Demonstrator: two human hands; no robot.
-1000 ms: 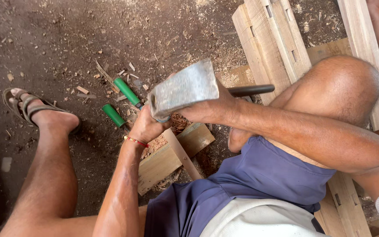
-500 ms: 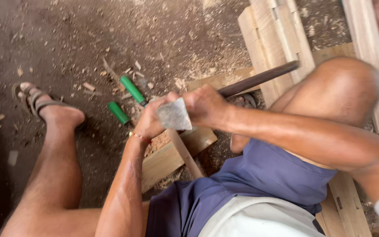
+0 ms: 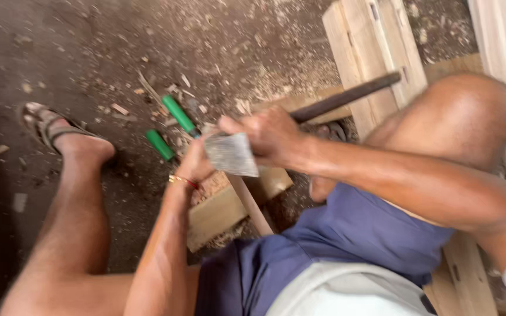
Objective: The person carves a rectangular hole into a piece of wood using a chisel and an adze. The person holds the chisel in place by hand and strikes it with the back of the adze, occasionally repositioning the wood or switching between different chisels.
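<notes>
A seated person's right hand point(image 3: 270, 137) is clenched around the dark, rod-like handle of a hatchet with a grey, flat metal head point(image 3: 231, 154), gripping it close behind the head while the rest of the handle runs up toward the upper right of the frame. The left hand point(image 3: 197, 167), at frame centre, is closed on a slim, pale round wooden stick point(image 3: 250, 205), which slants from just beneath the blade down toward the lower middle and rests on a pale rectangular wooden chopping block point(image 3: 221, 210). The blade lies at the stick's upper end, just beside the left hand's fingers; motion blur hides whether steel meets wood.

Pale chips and shavings litter the dark dirt floor point(image 3: 77, 52) around the block, so some shaping looks done, though how much of the stick remains rough cannot be judged. Two green-handled tools point(image 3: 171, 126) lie untouched at centre left, above the block. Sawn pale timber planks point(image 3: 376, 47) are stacked at upper right, and a sandalled foot point(image 3: 60, 131) sits at left.
</notes>
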